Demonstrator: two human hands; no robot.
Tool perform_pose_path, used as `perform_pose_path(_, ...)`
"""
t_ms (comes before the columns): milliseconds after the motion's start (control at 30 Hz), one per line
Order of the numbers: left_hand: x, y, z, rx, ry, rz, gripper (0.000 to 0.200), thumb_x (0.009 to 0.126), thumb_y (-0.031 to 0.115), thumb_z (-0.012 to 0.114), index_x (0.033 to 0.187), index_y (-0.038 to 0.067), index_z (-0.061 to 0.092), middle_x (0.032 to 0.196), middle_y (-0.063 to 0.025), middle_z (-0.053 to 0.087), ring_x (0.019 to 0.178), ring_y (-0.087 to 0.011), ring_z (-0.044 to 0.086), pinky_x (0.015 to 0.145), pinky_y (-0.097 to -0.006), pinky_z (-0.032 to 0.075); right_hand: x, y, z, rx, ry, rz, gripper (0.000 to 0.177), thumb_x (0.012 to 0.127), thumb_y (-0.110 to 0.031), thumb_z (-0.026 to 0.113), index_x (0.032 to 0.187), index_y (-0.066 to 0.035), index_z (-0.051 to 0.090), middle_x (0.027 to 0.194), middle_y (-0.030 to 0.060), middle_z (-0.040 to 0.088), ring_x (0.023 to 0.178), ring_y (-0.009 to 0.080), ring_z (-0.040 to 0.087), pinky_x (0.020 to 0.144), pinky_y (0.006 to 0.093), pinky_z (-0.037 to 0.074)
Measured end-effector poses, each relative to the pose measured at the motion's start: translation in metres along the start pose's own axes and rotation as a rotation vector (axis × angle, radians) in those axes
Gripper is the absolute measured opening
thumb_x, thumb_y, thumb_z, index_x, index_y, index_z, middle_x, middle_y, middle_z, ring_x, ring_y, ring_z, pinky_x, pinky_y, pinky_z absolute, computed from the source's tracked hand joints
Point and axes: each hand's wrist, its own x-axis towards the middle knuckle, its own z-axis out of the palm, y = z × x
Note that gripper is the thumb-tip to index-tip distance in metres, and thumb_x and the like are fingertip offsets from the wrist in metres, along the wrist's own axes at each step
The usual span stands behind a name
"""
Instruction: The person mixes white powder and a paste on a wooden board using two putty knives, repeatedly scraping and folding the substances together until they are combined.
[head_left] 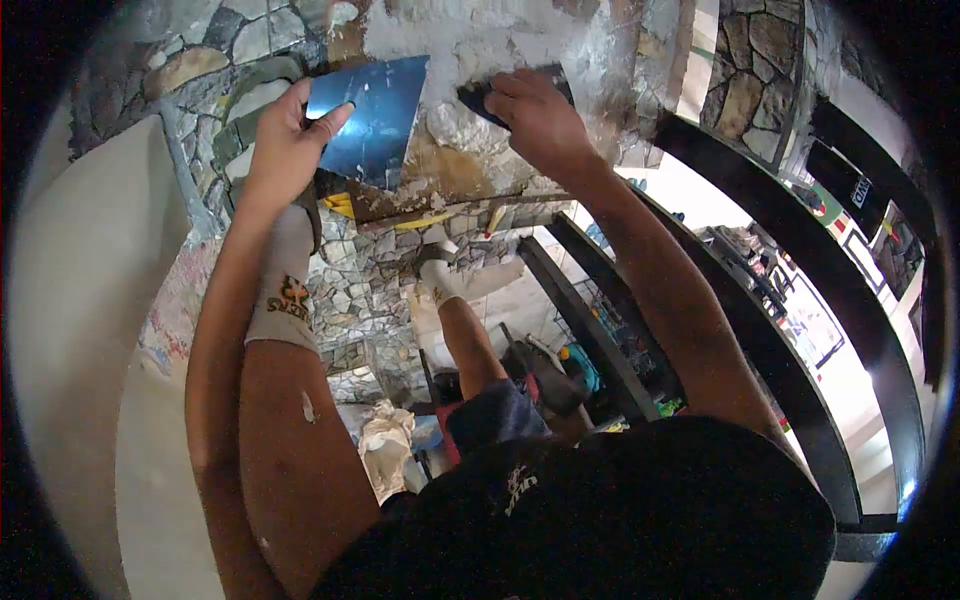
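Note:
My left hand (pixel 285 150) grips a wide, flat metal putty blade (pixel 375 130) by its left edge, thumb on the face and fingers behind. The blade shines bluish and has pale smears along its lower right edge. To the right, my right hand (pixel 545 125) is closed on a dark flat putty scraper (pixel 482 106), its fingers laid over the top. That scraper overlaps a surface coated in grey-white putty (pixel 440 35). Between the two tools sits a thick, lumpy mound of white putty (pixel 465 130), just left of my right wrist.
Below the putty, a brown ledge (pixel 450 195) bears yellow pieces (pixel 338 205). Stone cladding (pixel 270 35) lies at upper left. Dark slats (pixel 770 300) run down the right. My feet are apart, one foot (pixel 435 265) far below on a light surface; a crumpled pale bag (pixel 385 440) lies lower down.

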Motion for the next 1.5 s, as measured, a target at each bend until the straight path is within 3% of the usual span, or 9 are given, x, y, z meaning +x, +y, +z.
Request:
perform_pose_path(100, -0.005, 0.001, 0.0, 0.028, 0.004, -0.027, 0.018, 0.083, 0.008, 0.062, 0.098, -0.001, 0.057, 0.083, -0.0028, 0.062, 0.073, -0.008, 0.053, 0.067, -0.0236, 0.044, 0.012, 0.015, -0.018, 0.172, -0.255, 0.258, 0.029, 0.063, 0.005, 0.055, 0.089, -0.006, 0.064, 0.101, 0.0109, 0.059, 0.1, 0.0296, 0.055, 0.086, 0.0395, 0.045)
perform_pose_path(500, -0.002, 0.001, -0.002, 0.121, 0.011, 0.07, 0.021, 0.083, 0.011, 0.062, 0.099, -0.002, 0.056, 0.081, -0.0047, 0.062, 0.072, -0.0092, 0.054, 0.066, -0.0246, 0.045, 0.004, 0.003, 0.002, 0.043, -0.07, 0.023, 0.03, 0.06, 0.004, 0.056, 0.088, -0.004, 0.062, 0.101, 0.0119, 0.059, 0.099, 0.0308, 0.054, 0.084, 0.0388, 0.045)
perform_pose_path(533, -0.002, 0.0, -0.004, 0.168, 0.018, 0.1, 0.021, 0.083, 0.011, 0.062, 0.098, -0.002, 0.056, 0.081, -0.005, 0.062, 0.072, -0.0092, 0.054, 0.066, -0.0246, 0.044, 0.013, 0.007, -0.006, 0.12, -0.352, 0.18, 0.032, 0.061, 0.004, 0.056, 0.09, -0.005, 0.063, 0.105, 0.012, 0.059, 0.103, 0.0295, 0.052, 0.088, 0.0386, 0.044)
perform_pose_path(767, -0.001, -0.018, -0.009, 0.13, -0.012, -0.01, 0.024, 0.083, 0.014, 0.063, 0.101, 0.0, 0.057, 0.089, -0.0051, 0.062, 0.081, -0.0124, 0.057, 0.076, -0.027, 0.045, -0.005, 0.009, 0.014, 0.136, 0.045, -0.019, 0.027, 0.066, -0.008, 0.059, 0.093, -0.006, 0.061, 0.092, 0.0141, 0.061, 0.086, 0.033, 0.058, 0.076, 0.0432, 0.049)
perform_pose_path(833, -0.002, -0.001, -0.006, 0.109, -0.031, 0.004, 0.023, 0.083, 0.014, 0.063, 0.101, 0.001, 0.056, 0.088, -0.0044, 0.062, 0.079, -0.0116, 0.056, 0.074, -0.0259, 0.045, 0.016, 0.015, -0.006, 0.133, -0.36, 0.294, 0.032, 0.062, 0.002, 0.058, 0.092, -0.007, 0.064, 0.105, 0.01, 0.059, 0.102, 0.029, 0.053, 0.088, 0.0382, 0.044)
perform_pose_path(1000, -0.003, -0.004, -0.003, 0.104, -0.009, 0.035, 0.02, 0.083, 0.011, 0.063, 0.098, 0.0, 0.057, 0.081, -0.0031, 0.061, 0.072, -0.0084, 0.052, 0.067, -0.0243, 0.044, 0.008, 0.007, 0.01, -0.016, -0.105, -0.039, 0.033, 0.064, 0.001, 0.056, 0.096, -0.006, 0.063, 0.104, 0.0109, 0.06, 0.101, 0.0289, 0.055, 0.088, 0.0371, 0.045)
perform_pose_path(1233, -0.002, -0.006, -0.003, 0.027, -0.003, 0.024, 0.018, 0.084, 0.01, 0.062, 0.098, 0.0, 0.056, 0.081, -0.0018, 0.06, 0.073, -0.0074, 0.052, 0.067, -0.0242, 0.044, 0.01, 0.008, 0.009, 0.129, 0.038, -0.055, 0.03, 0.062, 0.005, 0.055, 0.089, -0.004, 0.061, 0.093, 0.0108, 0.059, 0.094, 0.0312, 0.056, 0.082, 0.0384, 0.046)
perform_pose_path(1367, -0.006, -0.012, 0.001, 0.028, 0.006, 0.016, 0.018, 0.083, 0.011, 0.063, 0.096, 0.0, 0.056, 0.08, -0.0036, 0.06, 0.071, -0.0083, 0.052, 0.065, -0.0248, 0.044, 0.03, 0.019, -0.015, 0.16, -0.23, 0.186, 0.03, 0.062, 0.006, 0.054, 0.089, -0.004, 0.061, 0.094, 0.0118, 0.058, 0.098, 0.0301, 0.054, 0.085, 0.0393, 0.044)
perform_pose_path(1500, -0.002, -0.006, -0.002, 0.029, 0.008, 0.022, 0.018, 0.083, 0.012, 0.063, 0.094, 0.0, 0.056, 0.078, -0.0038, 0.06, 0.071, -0.0095, 0.052, 0.064, -0.0254, 0.044, 0.015, 0.006, 0.007, 0.051, 0.026, 0.024, 0.034, 0.06, 0.005, 0.056, 0.092, -0.006, 0.062, 0.1, 0.0118, 0.06, 0.095, 0.0311, 0.056, 0.082, 0.0375, 0.047)
